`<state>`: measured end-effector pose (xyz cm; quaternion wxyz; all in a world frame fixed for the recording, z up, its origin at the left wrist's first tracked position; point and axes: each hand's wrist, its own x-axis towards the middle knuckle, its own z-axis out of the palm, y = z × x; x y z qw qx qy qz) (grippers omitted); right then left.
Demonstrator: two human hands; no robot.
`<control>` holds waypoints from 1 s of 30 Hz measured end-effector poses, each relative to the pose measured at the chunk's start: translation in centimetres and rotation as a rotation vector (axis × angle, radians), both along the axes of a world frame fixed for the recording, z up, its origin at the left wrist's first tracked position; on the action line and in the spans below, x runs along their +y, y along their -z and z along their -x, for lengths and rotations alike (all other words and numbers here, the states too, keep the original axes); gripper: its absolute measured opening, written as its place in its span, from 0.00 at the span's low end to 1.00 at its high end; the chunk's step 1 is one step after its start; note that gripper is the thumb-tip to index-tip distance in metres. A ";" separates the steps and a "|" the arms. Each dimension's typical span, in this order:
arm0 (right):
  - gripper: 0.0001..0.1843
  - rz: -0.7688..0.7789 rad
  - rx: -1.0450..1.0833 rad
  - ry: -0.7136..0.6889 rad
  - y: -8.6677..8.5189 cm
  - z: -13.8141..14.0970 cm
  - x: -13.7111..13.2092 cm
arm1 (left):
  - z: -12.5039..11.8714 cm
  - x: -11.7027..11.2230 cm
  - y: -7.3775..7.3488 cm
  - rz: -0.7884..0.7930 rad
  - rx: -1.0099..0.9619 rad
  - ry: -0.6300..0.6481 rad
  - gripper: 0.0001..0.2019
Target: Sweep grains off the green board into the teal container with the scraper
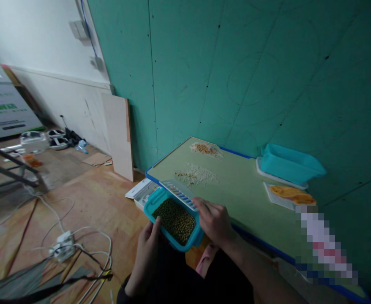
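Observation:
A turquoise plastic container (185, 248) is held over my lap at the table's near edge. Inside are dark green beans (169, 211) on the left and tan beans (185, 223) on the right. My left hand (148, 238) grips its near left rim, thumb over the edge. My right hand (215, 219) is closed on the corner of a flat whitish piece with a row of coloured slots or stripes (181, 196), at the container's far rim. Whether it also touches the container I cannot tell. White grains with some tan beans (198, 174) lie spread on the table just beyond.
The pale green table (236, 185) has a blue edge and stands against a green wall. Another grain-and-bean pile (204, 148) lies at the back. A turquoise basin (291, 162) and an orange-yellow item (291, 195) on a white tray are right. Cables and a power strip (63, 245) lie on the floor.

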<state>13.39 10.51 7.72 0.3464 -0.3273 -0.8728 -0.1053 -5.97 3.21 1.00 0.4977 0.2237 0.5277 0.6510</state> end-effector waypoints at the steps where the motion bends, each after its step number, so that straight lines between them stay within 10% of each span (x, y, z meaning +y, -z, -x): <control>1: 0.23 0.009 0.003 -0.003 -0.1 -0.7 -0.3 | 0.0 0.0 0.2 0.004 -0.004 -0.002 0.21; 19: 0.21 0.039 0.018 0.035 -0.7 -9.0 -0.9 | 0.3 -0.2 0.8 0.030 0.034 0.056 0.19; 30: 0.11 -0.067 -0.049 0.288 -0.3 -11.8 2.0 | 0.0 -0.1 0.5 0.018 0.011 0.049 0.25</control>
